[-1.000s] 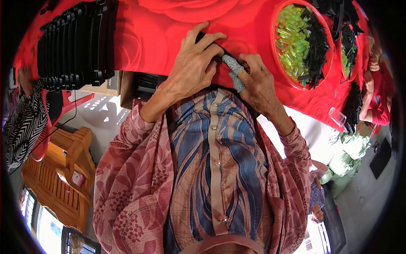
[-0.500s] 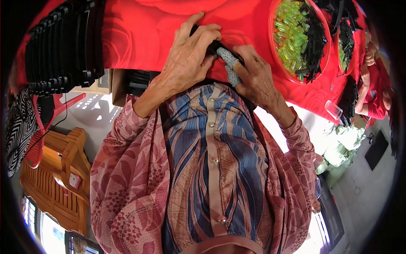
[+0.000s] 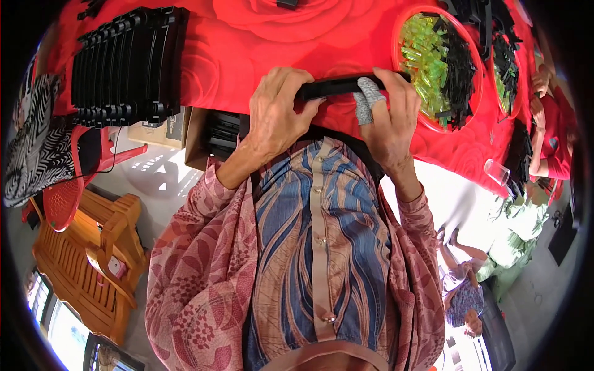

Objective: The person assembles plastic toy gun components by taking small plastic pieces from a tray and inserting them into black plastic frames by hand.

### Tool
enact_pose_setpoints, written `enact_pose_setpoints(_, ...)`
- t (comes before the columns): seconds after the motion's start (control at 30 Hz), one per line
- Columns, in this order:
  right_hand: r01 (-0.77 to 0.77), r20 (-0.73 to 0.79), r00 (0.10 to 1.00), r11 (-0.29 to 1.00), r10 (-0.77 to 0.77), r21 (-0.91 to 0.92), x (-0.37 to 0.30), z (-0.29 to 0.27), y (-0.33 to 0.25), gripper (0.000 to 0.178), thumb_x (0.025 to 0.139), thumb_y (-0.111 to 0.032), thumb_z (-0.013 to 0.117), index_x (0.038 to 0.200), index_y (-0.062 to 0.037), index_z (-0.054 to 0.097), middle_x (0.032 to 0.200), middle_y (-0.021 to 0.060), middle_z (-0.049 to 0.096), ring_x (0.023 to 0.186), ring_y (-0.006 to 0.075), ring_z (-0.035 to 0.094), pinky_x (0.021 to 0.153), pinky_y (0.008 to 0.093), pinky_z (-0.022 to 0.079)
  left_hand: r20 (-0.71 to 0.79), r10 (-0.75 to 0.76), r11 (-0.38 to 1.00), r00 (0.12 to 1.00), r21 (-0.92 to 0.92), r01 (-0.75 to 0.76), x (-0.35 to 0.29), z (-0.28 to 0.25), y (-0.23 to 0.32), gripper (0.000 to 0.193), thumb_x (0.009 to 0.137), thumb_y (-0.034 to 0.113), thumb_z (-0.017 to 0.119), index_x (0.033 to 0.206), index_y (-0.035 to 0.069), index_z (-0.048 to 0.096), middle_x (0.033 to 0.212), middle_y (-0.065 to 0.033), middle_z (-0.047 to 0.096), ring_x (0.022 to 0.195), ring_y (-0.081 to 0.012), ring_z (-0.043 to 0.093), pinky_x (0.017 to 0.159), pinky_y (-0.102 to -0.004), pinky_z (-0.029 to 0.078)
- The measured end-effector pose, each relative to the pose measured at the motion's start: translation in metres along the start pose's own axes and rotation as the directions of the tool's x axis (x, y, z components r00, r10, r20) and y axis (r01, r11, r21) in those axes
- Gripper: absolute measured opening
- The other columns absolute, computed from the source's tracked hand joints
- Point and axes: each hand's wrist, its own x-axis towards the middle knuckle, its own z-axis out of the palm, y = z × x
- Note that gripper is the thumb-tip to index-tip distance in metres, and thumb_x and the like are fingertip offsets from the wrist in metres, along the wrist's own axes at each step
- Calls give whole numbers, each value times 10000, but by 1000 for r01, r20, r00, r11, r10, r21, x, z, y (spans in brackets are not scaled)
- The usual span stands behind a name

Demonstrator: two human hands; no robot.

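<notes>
A long black plastic piece (image 3: 339, 86) lies level between my two hands, over the near part of the red tablecloth. My left hand (image 3: 275, 108) grips its left end between thumb and fingers. The right end is in my right hand (image 3: 394, 114), which has grey knitted covers on some fingers. The grip hides both ends in part, so I cannot tell the exact kind of part. Closest to my right hand is a round red-rimmed tray (image 3: 480, 93) with yellow-green clear tubes (image 3: 421, 71) and small black strips (image 3: 459, 80).
A row of long black plastic parts (image 3: 127, 68) stands on the left of the table. Below the edge, an open cardboard box (image 3: 197, 145) holds more black parts. A clear cup (image 3: 496, 172) lies near the right edge. Other people (image 3: 464, 297) are at the right.
The black piece has turned from slanted to level. My hands have moved apart, with my right hand further right and its fingers along the piece. The view has shifted slightly.
</notes>
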Motion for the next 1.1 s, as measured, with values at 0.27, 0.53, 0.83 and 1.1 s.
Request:
enact_pose_setpoints(0.27,-214,-58,967,916,248,339,-15,15,-21,229,749,95,704,966,70,634,1085,206,639,874,356,631,713,397,530,-85,-162,987,983,7,163,-12,4,8,329,733,60,775,962,10,544,943,-150,606,845,-362,578,706,-450,483)
enact_pose_setpoints(0.53,-356,26,925,840,379,409,-22,19,-32,341,854,77,646,1189,17,629,1142,199,666,998,324,678,863,360,546,88,-201,975,976,-75,208,-19,-4,34,440,760,95,781,1116,-17,548,1114,-208,568,972,-390,591,799,-438,513)
enact_pose_setpoints(0.83,-388,3,903,811,430,438,-27,17,-34,418,766,125,629,1181,71,606,1128,248,629,1005,403,636,851,411,540,316,-270,865,910,-336,373,-19,9,49,379,834,13,693,1186,-28,557,1118,-187,590,925,-332,653,766,-378,550)
enact_pose_setpoints(1.1,-231,148,968,953,204,196,-32,-2,-15,548,649,43,636,1193,88,595,1143,250,619,1094,418,581,871,463,536,434,-66,910,898,-344,233,-10,18,42,224,843,-44,602,1066,-49,602,997,-198,583,872,-397,618,719,-433,517)
